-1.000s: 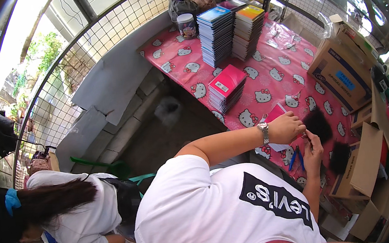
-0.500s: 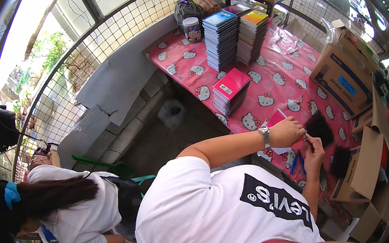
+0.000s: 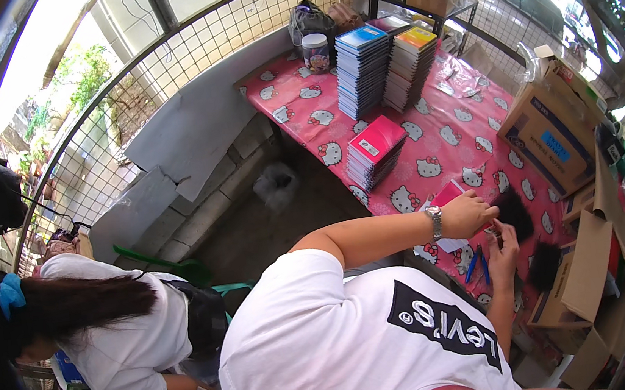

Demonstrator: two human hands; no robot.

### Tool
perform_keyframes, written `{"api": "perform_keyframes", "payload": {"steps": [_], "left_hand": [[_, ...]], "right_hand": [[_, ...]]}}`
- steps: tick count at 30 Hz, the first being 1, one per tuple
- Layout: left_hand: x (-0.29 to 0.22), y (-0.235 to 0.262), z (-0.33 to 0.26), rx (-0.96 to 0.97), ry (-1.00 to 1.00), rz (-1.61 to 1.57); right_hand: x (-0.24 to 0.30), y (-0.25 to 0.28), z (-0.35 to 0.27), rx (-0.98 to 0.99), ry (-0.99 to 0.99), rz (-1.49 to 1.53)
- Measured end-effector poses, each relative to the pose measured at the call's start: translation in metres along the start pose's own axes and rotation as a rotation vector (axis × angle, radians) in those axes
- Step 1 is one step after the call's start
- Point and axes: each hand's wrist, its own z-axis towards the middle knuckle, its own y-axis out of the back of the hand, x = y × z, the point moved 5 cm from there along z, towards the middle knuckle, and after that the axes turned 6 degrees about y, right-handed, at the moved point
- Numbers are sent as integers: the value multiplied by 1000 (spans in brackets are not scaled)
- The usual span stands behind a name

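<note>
A pink-covered notebook [image 3: 447,194] with white pages lies on the near part of the table, partly hidden under my left hand [image 3: 468,213]. That hand, with a metal watch at its wrist, has its fingers curled over the notebook's right end. My right hand [image 3: 503,249] meets it there, thumb and fingers pinched together; what they pinch is too small to make out. Just left of the right hand lie blue-handled cutting pliers [image 3: 477,264]. Beyond the hands sits a dark bundle of thin black pieces [image 3: 513,216], and a second black bundle [image 3: 545,265] is nearer the boxes.
A short stack of pink notebooks [image 3: 376,150] stands on the pink patterned tablecloth [image 3: 431,163]. Behind it rise tall blue [image 3: 360,72] and yellow-topped stacks [image 3: 408,71], beside a jar [image 3: 315,54]. Cardboard boxes [image 3: 551,141] line the right side. Another person [image 3: 113,330] works at lower left.
My left hand's fingers have stretched slightly farther right over the notebook's end. My right hand stays close by, still pinching. The whole view has shifted a little.
</note>
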Motion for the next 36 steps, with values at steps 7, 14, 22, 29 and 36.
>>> {"api": "perform_keyframes", "payload": {"steps": [7, 14, 22, 29, 36], "left_hand": [[-2, -7, 0, -40, -64, 81], [7, -3, -8, 71, -36, 23], [12, 4, 0, 222, -82, -41], [17, 6, 1, 148, -196, -147], [15, 12, -17, -35, 86, 157]], "right_hand": [[-14, 15, 10, 293, -314, 62], [-42, 10, -3, 221, -542, 358], [-191, -3, -147, 264, -529, -911], [-178, 28, -133, 188, -604, -889], [-122, 47, -41, 205, -476, 136]]}}
